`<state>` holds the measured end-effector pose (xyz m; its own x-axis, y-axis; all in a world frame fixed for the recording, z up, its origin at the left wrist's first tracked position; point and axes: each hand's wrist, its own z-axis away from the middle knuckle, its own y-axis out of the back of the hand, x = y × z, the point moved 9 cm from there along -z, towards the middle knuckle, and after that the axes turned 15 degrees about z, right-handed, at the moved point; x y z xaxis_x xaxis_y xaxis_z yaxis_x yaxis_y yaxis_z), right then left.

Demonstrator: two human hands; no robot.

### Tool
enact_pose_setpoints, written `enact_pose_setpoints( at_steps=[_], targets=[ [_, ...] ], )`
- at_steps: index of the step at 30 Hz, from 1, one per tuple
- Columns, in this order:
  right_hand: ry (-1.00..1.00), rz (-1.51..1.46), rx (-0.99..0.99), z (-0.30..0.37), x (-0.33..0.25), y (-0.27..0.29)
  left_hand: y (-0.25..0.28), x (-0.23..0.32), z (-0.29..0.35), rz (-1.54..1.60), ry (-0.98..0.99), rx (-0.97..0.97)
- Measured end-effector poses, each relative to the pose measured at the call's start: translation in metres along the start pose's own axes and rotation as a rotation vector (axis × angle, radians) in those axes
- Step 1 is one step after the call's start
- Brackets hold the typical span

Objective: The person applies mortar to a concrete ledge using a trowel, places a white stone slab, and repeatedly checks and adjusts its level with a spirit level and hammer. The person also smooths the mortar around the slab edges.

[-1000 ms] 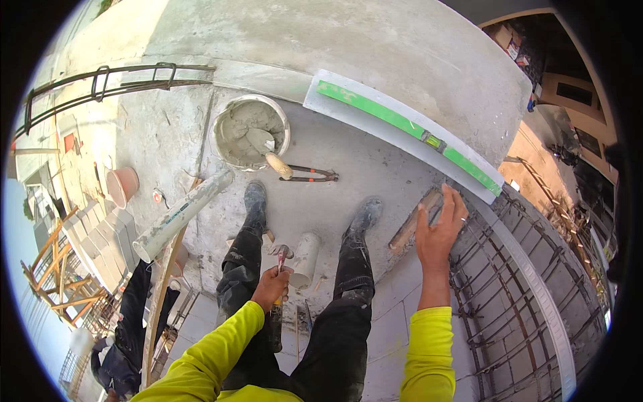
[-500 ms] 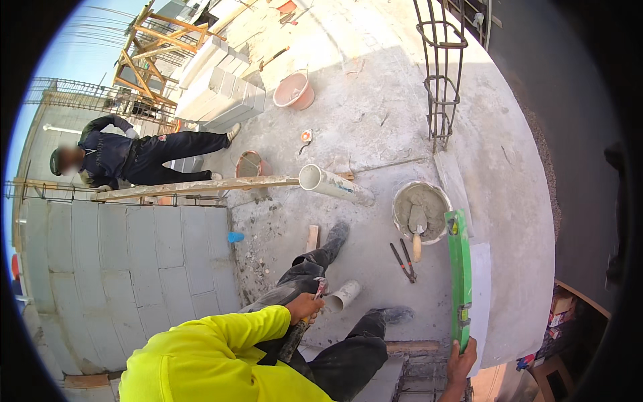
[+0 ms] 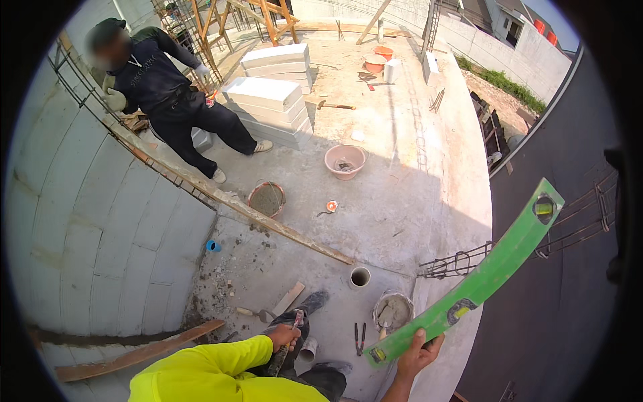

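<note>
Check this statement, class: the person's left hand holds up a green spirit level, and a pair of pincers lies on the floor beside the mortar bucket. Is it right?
Not quite: the head view shows the right hand, not the left hand, holding up the green spirit level. The pincers do lie on the floor beside the mortar bucket.
</note>
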<state>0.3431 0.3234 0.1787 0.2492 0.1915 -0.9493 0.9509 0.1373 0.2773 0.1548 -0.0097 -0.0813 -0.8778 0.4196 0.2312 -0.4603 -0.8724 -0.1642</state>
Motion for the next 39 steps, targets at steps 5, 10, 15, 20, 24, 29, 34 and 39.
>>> enact_pose_setpoints(
  at_steps=[5,10,15,20,24,29,34,39],
  targets=[
    [0.195,0.03,-0.713,-0.047,-0.108,-0.279,0.043,-0.004,0.019,0.284,-0.01,0.04],
    [0.291,0.131,-0.885,-0.043,-0.197,-0.453,0.067,-0.013,0.016,0.571,-0.026,0.098],
    [0.229,0.049,-0.932,-0.029,-0.231,-0.529,0.058,-0.004,0.005,0.663,-0.021,0.023],
    [0.175,0.09,-0.993,-0.028,-0.228,-0.562,0.058,0.008,0.009,0.585,-0.02,0.056],
    [0.211,0.102,-0.952,-0.044,-0.239,-0.566,0.07,0.016,0.008,0.545,-0.068,0.087],
    [0.166,-0.046,-1.158,-0.041,-0.231,-0.569,0.088,0.019,0.008,0.359,0.026,0.087],
    [-0.068,-0.711,-0.739,-0.019,-0.115,-0.442,0.06,0.07,0.0,0.104,-0.019,0.126],
    [-0.56,0.231,-0.551,0.089,0.108,-0.234,0.018,0.083,-0.012,-0.19,0.075,0.079]
  ],
)
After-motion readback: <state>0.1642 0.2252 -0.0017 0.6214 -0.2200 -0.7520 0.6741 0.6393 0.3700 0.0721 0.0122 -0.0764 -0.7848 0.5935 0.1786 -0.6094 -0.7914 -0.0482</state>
